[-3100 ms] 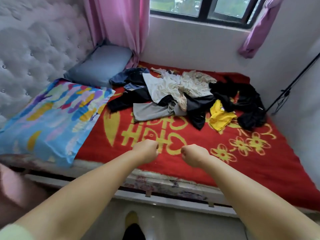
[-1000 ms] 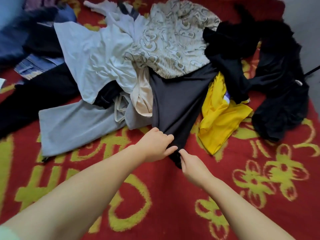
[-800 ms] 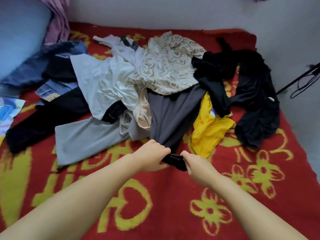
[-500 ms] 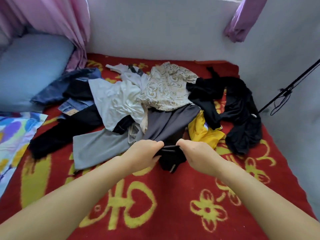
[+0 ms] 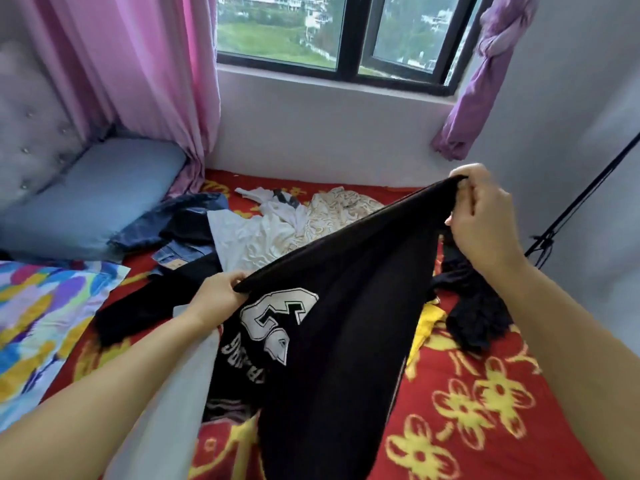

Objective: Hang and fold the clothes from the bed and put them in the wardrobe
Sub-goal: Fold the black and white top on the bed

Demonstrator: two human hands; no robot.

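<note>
A black T-shirt (image 5: 349, 306) with a white printed letter and lettering hangs stretched above the bed. My left hand (image 5: 218, 299) pinches its edge low on the left. My right hand (image 5: 481, 216) grips the same edge higher up on the right. Behind it the pile of clothes lies on the red bed cover (image 5: 485, 403): a white shirt (image 5: 249, 237), a cream patterned top (image 5: 332, 213), jeans (image 5: 183, 251), black garments (image 5: 478, 306) and a yellow piece (image 5: 426, 327). A grey garment (image 5: 180, 403) lies under my left forearm.
A blue pillow (image 5: 97, 202) and a colourful pillow (image 5: 38, 323) lie at the left by the tufted headboard (image 5: 31, 133). Pink curtains (image 5: 152, 74) hang beside the window (image 5: 346, 32). A black stand leg (image 5: 588, 202) slants along the right wall.
Both hands have lifted the black T-shirt out of the pile and spread it apart, right hand rising higher. The view has tilted up to the window.
</note>
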